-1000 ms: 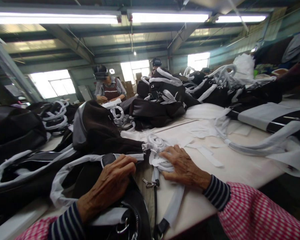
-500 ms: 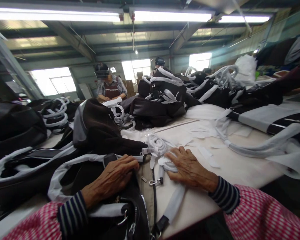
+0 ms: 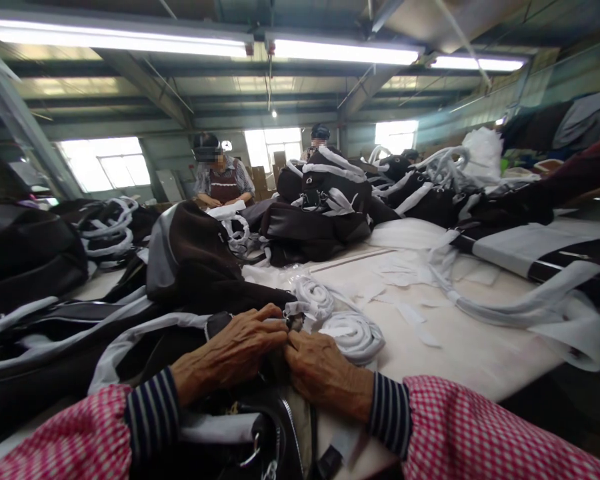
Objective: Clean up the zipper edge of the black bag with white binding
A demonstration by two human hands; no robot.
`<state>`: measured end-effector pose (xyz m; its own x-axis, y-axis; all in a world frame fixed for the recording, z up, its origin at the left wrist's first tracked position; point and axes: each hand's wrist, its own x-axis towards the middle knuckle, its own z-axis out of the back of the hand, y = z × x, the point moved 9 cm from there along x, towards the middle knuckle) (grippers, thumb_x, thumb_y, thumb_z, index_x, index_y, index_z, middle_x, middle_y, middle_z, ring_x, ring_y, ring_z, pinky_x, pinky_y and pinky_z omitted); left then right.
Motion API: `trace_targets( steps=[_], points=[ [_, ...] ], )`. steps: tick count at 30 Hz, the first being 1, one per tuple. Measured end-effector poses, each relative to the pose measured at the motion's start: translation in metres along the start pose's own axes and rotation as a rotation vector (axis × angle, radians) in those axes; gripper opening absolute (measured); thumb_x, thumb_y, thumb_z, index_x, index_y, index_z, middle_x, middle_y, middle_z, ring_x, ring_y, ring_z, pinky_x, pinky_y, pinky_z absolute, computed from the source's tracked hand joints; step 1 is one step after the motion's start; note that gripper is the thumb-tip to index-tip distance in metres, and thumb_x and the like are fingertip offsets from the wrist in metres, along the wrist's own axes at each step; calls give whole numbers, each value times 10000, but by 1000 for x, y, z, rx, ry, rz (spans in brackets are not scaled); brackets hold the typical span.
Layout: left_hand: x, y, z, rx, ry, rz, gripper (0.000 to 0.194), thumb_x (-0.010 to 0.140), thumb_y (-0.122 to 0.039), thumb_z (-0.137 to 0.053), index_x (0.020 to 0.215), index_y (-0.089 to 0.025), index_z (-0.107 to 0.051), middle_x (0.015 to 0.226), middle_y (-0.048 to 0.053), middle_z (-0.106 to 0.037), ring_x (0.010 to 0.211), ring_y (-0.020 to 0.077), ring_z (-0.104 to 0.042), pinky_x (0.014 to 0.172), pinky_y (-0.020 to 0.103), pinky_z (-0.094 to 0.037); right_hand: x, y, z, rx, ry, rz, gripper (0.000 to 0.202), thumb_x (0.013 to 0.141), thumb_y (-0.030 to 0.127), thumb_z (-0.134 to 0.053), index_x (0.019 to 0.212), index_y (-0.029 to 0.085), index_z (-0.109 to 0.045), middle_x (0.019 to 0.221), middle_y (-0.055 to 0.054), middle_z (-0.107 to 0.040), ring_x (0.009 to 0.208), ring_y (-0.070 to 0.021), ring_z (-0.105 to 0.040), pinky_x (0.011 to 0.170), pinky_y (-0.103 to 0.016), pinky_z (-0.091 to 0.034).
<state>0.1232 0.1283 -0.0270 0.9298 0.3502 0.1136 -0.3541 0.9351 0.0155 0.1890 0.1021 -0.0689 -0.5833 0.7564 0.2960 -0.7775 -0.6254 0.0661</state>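
Two hands are brought close together at the top edge of a black bag [image 3: 275, 427], lower centre of the frame. The left hand [image 3: 235, 347] is laid over the bag, fingers bent; the right hand [image 3: 325, 370] is curled inward, fingertips near the left's. Whether anything is pinched by either can't be told, as the contact is hidden. A zip [image 3: 294, 430] is seen below the hands. Coiled wrapped straps, one coil [image 3: 353, 333] just beyond the right hand, are laid on the table [image 3: 460, 360]. More bags [image 3: 320, 223] are heaped at upper centre; a co-worker [image 3: 224, 180] is seen behind, upper left of centre. Step in hand judged: bag edge being handled two-handed. A steady left hand and fine right-finger work seem called for.
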Motion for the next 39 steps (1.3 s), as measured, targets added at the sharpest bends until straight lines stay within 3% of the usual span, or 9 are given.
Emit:
trace_targets(
  steps=[3, 8, 12, 17, 26, 30, 34, 36, 39],
  points=[
    [-2, 8, -12, 89, 66, -12, 327, 838, -37, -635, 1084, -247, -590, 1156, 15, -651, 1208, 261, -499, 1023, 409, -396, 5, 1, -8, -53, 16, 22, 105, 910, 139, -555, 997, 144, -613, 977, -90, -667, 779, -208, -611, 605, -319, -375],
    [-8, 21, -22, 237, -51, 99, 392, 864, -12, -558, 1171, -253, -588, 1329, 57, -585, 1299, 294, -424, 995, 448, -396, 2, -1, -6, -19, -13, 51, 112, 910, 210, -582, 1009, 158, -581, 991, -80, -668, 814, -211, -619, 630, -316, -394],
    [-10, 29, -19, 129, -153, 242, 244, 919, -33, -495, 1020, -227, -604, 1204, 46, -640, 1126, 251, -492, 839, 390, -437, 7, -10, -15, -53, 20, -27, 83, 927, 186, -561, 1006, 166, -569, 924, -81, -678, 749, -222, -644, 580, -320, -385],
    [-10, 30, -16, 46, -235, 268, 235, 931, -34, -475, 982, -223, -605, 1152, 43, -657, 1111, 253, -491, 840, 397, -432, 29, -30, -12, -97, 60, -132, 173, 935, 53, -473, 1017, 151, -588, 971, -123, -709, 807, -229, -679, 625, -314, -440],
    [-13, 28, -11, -112, -332, 226, 236, 915, -49, -435, 939, -212, -604, 1266, 30, -661, 1168, 254, -486, 894, 428, -408, 52, -69, -6, -73, -35, -393, 167, 987, 193, -475, 1048, 154, -626, 991, -127, -730, 899, -247, -699, 720, -312, -446],
    [-10, 32, -6, -203, -246, 322, 201, 971, -161, -453, 945, -230, -640, 1125, 19, -674, 1058, 235, -520, 898, 417, -414, 49, -72, -9, -62, -64, -422, 150, 973, 218, -510, 1003, 170, -649, 955, -102, -742, 897, -242, -700, 721, -308, -422],
    [4, 36, -4, 23, -68, 413, 239, 1011, -352, -480, 884, -220, -633, 973, 32, -644, 989, 241, -529, 814, 379, -438, 48, -75, -11, -38, -91, -418, 149, 964, 215, -529, 1011, 165, -661, 969, -101, -747, 920, -243, -698, 730, -307, -414],
    [13, 36, -7, 154, -13, 402, 85, 916, -282, -576, 919, -215, -626, 1034, 45, -640, 1030, 264, -521, 816, 395, -433, 48, -75, -11, -17, -101, -413, 142, 957, 206, -542, 1017, 162, -664, 980, -100, -749, 925, -242, -698, 734, -307, -416],
    [25, 41, -11, 241, -4, 422, 331, 796, -118, -564, 1114, -195, -607, 1174, 85, -626, 1103, 294, -505, 899, 462, -418, 49, -72, -6, 22, -116, -389, 157, 959, 184, -535, 1044, 166, -666, 1002, -87, -754, 929, -235, -701, 734, -303, -423]
  ],
)
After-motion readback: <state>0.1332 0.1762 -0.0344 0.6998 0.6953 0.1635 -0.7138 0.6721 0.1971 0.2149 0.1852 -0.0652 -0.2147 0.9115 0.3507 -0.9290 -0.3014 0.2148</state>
